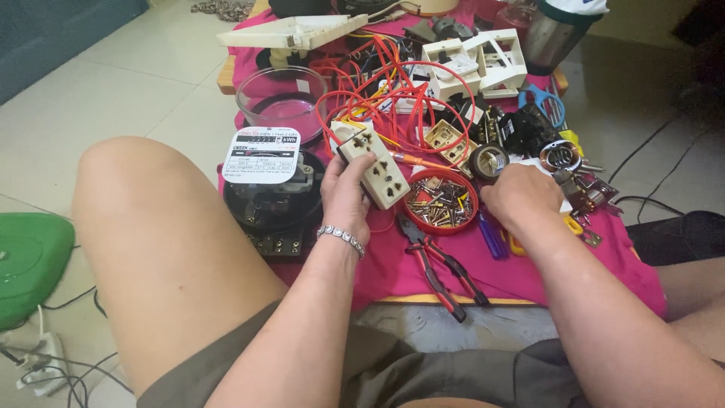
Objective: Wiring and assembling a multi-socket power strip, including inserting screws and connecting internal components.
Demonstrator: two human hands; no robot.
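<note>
My left hand [343, 195], with a bracelet on its wrist, holds a cream multi-socket outlet block [375, 168] upright over the pink cloth [604, 249]. Red wires [393, 98] run from behind the block toward the back of the table. My right hand [521, 198] reaches down to the right of a round red lid full of screws [439, 201], fingers curled near a roll of black tape [488, 161]; what it grips, if anything, is hidden. Red-handled pliers [442, 268] lie between my forearms.
An electricity meter [270, 193] with a white label sits left of my left hand, a clear round cover [281, 94] behind it. White switch frames [483, 60], blue scissors [544, 102], keys [585, 193] and small parts crowd the back and right. A green object [26, 261] lies on the floor at left.
</note>
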